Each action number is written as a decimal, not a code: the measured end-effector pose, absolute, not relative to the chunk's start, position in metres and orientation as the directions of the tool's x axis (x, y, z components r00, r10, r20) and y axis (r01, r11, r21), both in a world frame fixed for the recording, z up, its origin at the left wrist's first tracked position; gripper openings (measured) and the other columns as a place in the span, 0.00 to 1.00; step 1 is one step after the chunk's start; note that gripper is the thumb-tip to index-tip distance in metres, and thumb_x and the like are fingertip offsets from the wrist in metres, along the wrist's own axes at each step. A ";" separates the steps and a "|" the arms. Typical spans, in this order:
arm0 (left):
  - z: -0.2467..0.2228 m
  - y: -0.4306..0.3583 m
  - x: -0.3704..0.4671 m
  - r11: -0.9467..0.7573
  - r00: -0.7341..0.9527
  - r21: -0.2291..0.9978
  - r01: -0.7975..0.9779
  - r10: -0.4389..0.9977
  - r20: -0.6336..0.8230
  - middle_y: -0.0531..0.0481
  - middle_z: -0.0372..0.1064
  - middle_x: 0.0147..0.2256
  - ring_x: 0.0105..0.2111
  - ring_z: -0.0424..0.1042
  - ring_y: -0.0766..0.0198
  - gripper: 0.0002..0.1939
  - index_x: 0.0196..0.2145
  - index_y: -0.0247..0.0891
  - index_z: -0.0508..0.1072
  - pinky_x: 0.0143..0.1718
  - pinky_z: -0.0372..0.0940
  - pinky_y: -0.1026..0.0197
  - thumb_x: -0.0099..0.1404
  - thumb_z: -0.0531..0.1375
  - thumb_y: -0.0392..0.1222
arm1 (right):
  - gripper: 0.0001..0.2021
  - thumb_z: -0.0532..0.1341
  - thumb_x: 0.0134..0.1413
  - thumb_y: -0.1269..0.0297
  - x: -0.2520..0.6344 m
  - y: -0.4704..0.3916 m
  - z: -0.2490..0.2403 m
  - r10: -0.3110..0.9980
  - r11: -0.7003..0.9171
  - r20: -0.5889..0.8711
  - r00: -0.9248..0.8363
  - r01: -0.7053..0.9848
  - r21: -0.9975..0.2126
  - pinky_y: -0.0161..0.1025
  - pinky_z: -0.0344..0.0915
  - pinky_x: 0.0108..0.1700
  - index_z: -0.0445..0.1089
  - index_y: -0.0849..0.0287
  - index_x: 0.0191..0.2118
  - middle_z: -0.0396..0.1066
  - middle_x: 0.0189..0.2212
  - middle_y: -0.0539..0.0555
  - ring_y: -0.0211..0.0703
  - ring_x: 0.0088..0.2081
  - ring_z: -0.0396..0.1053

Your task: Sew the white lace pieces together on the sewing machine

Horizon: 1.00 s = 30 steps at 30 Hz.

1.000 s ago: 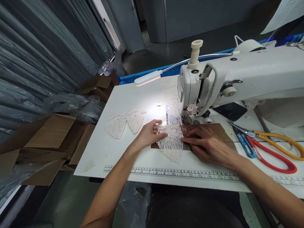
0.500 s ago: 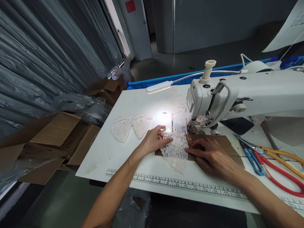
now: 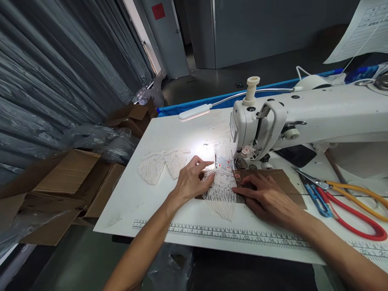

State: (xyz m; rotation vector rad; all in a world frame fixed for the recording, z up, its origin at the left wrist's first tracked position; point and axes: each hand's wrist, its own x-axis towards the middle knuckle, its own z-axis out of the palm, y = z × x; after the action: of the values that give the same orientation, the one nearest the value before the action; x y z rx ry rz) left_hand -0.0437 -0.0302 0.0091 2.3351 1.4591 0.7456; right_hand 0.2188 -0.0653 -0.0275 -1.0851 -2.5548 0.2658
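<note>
A fringed white lace piece [image 3: 222, 196] lies in front of the needle area of a white sewing machine [image 3: 309, 111], over a brown sheet [image 3: 277, 182]. My left hand [image 3: 192, 178] is at the lace's left edge, its thumb on the lace and its index finger stretched toward the machine's metal plate; the fingers are apart. My right hand [image 3: 263, 194] rests on the brown sheet, its index fingertip touching the lace's right edge, fingers spread. Another white lace piece [image 3: 151, 167] lies flat to the left. More lace [image 3: 220, 131] is behind the needle area.
Red-handled scissors [image 3: 360, 226], orange-handled scissors [image 3: 357, 192] and blue snips [image 3: 317, 202] lie at the right. A lamp [image 3: 195, 112] shines over the table. A printed ruler [image 3: 224, 234] runs along the front edge. Cardboard boxes [image 3: 69, 173] stand at the left.
The whole view has shifted slightly. My left thumb has bent and drawn down onto the lace's upper left part. My right hand stays beside the lace's right edge.
</note>
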 end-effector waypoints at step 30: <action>0.001 -0.008 0.002 -0.812 0.812 -0.077 0.579 0.566 0.143 0.36 0.64 0.57 0.46 0.65 0.52 0.21 0.52 0.28 0.69 0.48 0.59 0.47 0.72 0.47 0.46 | 0.18 0.55 0.62 0.67 0.230 -0.048 -0.030 0.688 0.722 0.335 -0.644 0.657 -0.218 0.55 0.63 0.48 0.69 0.51 0.56 0.66 0.47 0.60 0.55 0.48 0.63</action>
State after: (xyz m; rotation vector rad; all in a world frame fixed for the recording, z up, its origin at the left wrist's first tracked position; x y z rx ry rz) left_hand 0.0025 -0.0082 0.0010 3.1013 0.9834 0.1849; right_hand 0.2298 -0.0476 -0.0301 -1.0371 -2.5313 0.1066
